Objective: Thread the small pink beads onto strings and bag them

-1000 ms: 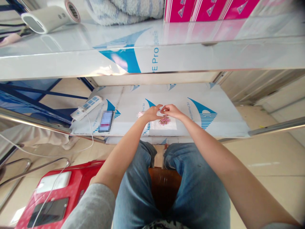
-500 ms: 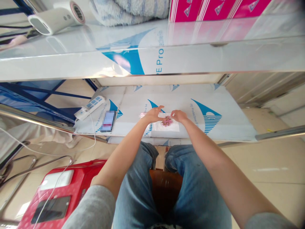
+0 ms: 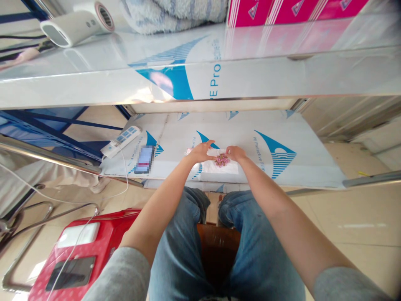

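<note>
A small cluster of pink bits (image 3: 222, 159), like beads or dried buds, lies on a white sheet or flat bag (image 3: 216, 168) on the lower shelf. From the left, my left hand (image 3: 200, 153) reaches over the sheet, thumb and fingers apart, the thumb tip close to the cluster. On the other side, my right hand (image 3: 237, 154) is at the sheet's upper right edge with its fingertips pinched together beside the cluster. What the pinch holds, if anything, is too small to make out. A pinkish packet (image 3: 189, 151) sits partly hidden behind my left hand.
On the film-covered lower shelf (image 3: 308, 152) lie a phone (image 3: 144, 159) and a power strip (image 3: 121, 141). The upper shelf (image 3: 266, 75) overhangs it, carrying a white device (image 3: 73, 27), a towel (image 3: 175, 14) and pink boxes (image 3: 291, 11). A red case (image 3: 108, 228) stands lower left.
The whole view has shifted slightly, so things appear a little further right. Both hands keep nearly the same pose around the pink cluster.
</note>
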Tool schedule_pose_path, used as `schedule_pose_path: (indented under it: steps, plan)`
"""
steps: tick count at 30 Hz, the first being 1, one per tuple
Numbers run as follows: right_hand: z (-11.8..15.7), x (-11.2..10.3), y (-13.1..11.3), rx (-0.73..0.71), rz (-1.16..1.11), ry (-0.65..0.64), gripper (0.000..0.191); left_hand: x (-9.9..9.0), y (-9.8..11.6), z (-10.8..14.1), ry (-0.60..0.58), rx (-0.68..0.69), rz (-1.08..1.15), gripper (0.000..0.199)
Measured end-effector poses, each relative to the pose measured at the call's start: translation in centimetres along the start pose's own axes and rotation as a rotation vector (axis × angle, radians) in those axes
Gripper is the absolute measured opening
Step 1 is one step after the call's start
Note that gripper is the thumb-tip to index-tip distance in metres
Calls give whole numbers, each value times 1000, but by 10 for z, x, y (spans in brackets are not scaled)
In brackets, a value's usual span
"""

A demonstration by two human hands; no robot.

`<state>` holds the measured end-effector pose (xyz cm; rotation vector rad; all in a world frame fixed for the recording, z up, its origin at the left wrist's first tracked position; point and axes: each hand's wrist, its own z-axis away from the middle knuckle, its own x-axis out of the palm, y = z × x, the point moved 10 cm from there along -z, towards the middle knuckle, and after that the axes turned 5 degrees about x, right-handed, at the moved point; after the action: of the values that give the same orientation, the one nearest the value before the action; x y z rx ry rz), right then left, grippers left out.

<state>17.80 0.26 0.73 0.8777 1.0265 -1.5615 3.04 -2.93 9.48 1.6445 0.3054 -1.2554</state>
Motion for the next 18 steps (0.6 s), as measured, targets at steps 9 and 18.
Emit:
schedule_pose_path:
  steps: [9,18]
  plan:
    - [5,-22,-7,-70,-135,138,19,3,-1,0,-15,-15,17,82]
    - [35,-56,-53,-417,-790,-4,13,7,4,-6,-2,30,52,84]
